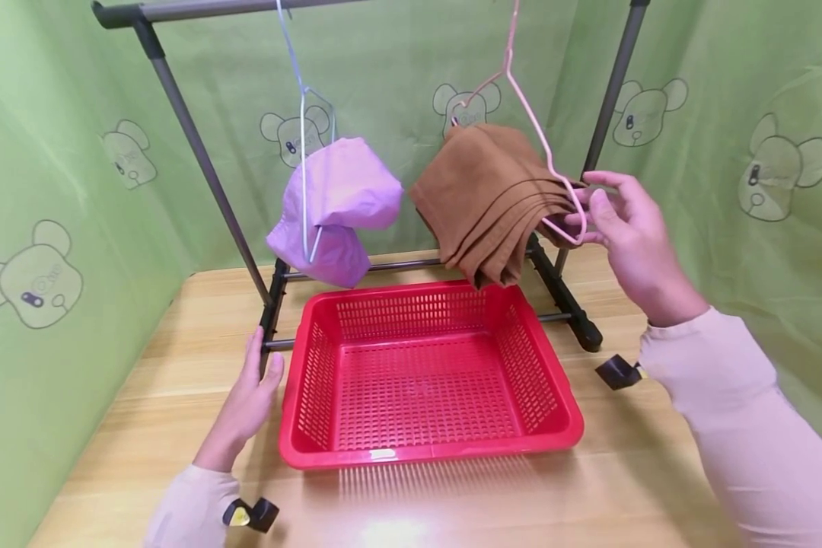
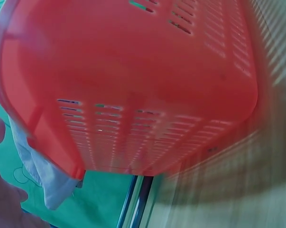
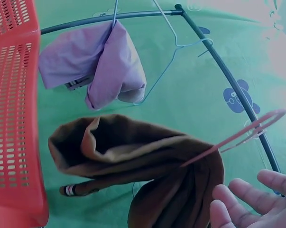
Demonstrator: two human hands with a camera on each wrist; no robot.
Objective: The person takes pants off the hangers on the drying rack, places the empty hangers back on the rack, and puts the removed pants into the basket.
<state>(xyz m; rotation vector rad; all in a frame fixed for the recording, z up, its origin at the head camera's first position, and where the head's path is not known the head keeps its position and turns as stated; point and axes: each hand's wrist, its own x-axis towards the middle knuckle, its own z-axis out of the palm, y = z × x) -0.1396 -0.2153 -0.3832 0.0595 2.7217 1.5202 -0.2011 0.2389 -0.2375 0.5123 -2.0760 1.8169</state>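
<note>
A brown cloth (image 1: 493, 198) with several layered folds hangs over the lower bar of a pink hanger (image 1: 530, 114). At the hanger's right end is my right hand (image 1: 633, 240), its fingers spread and loosely bent; the right wrist view shows these fingers (image 3: 247, 202) beside the cloth without gripping it. A purple cloth (image 1: 345, 198) hangs folded over a pale blue hanger (image 1: 304, 152) to the left. My left hand (image 1: 243, 407) has fairly straight fingers and is near the basket's left side and the rack's foot; whether it touches the foot I cannot tell.
A red perforated basket (image 1: 425, 454) sits on the wooden table (image 1: 144, 426), in front of and partly between the feet of a dark metal rack (image 1: 199, 144). Green curtains (image 1: 20, 152) printed with bear heads surround the table.
</note>
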